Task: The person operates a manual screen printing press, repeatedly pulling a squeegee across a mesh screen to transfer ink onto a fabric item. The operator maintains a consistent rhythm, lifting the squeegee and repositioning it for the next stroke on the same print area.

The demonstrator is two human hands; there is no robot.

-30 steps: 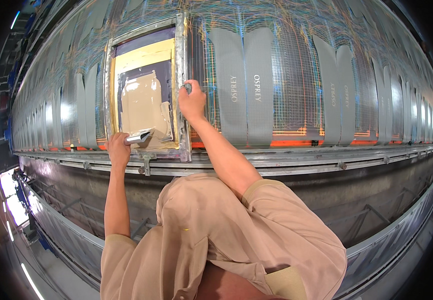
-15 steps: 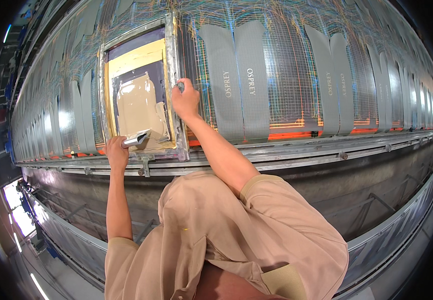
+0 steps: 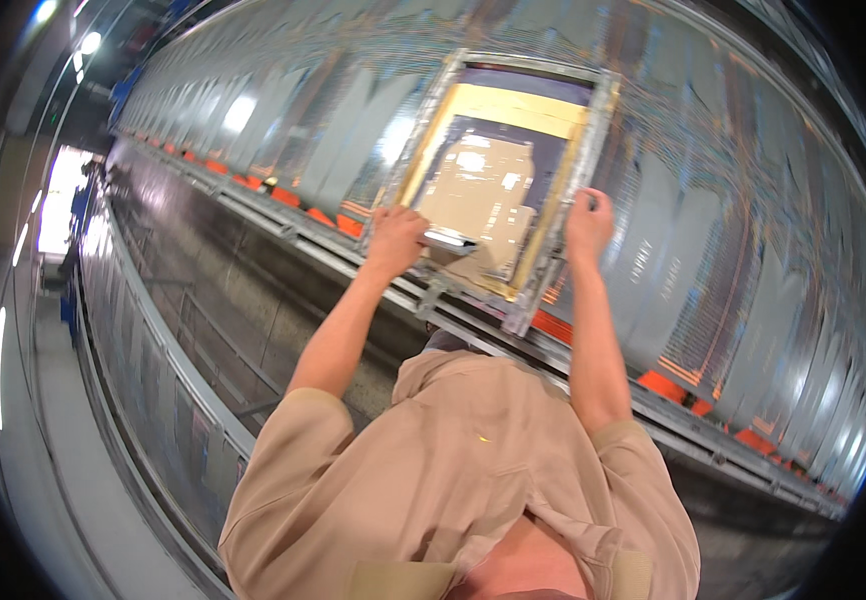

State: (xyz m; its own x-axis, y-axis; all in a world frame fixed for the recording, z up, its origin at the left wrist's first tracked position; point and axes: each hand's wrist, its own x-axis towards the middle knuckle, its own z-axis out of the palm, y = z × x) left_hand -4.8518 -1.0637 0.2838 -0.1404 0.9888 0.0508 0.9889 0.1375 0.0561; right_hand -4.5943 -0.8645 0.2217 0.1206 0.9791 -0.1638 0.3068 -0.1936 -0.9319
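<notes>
My left hand [image 3: 399, 240] is closed on a metal squeegee [image 3: 450, 243] at the near left of a screen frame [image 3: 596, 120]. Inside that metal frame are yellow tape [image 3: 513, 106], a dark purple border and a pool of beige ink [image 3: 478, 190] with glossy patches. My right hand [image 3: 589, 222] is curled closed at the frame's right side; its fingers hide what they hold. The frame lies on a long table [image 3: 681, 140] lined with grey cut pieces bearing pale print, over coloured grid lines and orange-red strips.
A metal rail [image 3: 716, 455] runs along the table's near edge, with a clamp [image 3: 429, 298] below the frame. A second railed metal structure [image 3: 168, 330] runs behind me at lower left. Strip lights and a bright opening [image 3: 58, 200] are at the far left.
The view has swung and tilted, so the table now slants down to the right and the frame appears further right. Both hands have stayed at the frame, the left with the squeegee.
</notes>
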